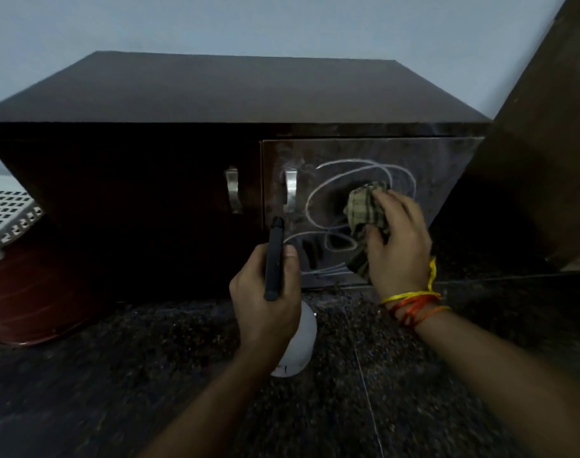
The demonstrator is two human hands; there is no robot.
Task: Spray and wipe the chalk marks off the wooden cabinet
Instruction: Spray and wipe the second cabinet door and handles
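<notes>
A low dark wooden cabinet (189,104) stands against the wall with two doors and metal handles. White looping chalk marks (331,180) cover its right door (447,160). My right hand (397,239) grips a crumpled checked cloth (364,206) and presses it against the chalk loops. My left hand (265,302) holds a spray bottle: its black head (274,256) points at the door, and its white body (298,342) hangs below my palm.
The floor (414,375) is dark speckled stone. At the left lies a white perforated basket (7,213) on a reddish-brown round object (34,302). A tall dark wooden panel (546,143) stands close at the right of the cabinet.
</notes>
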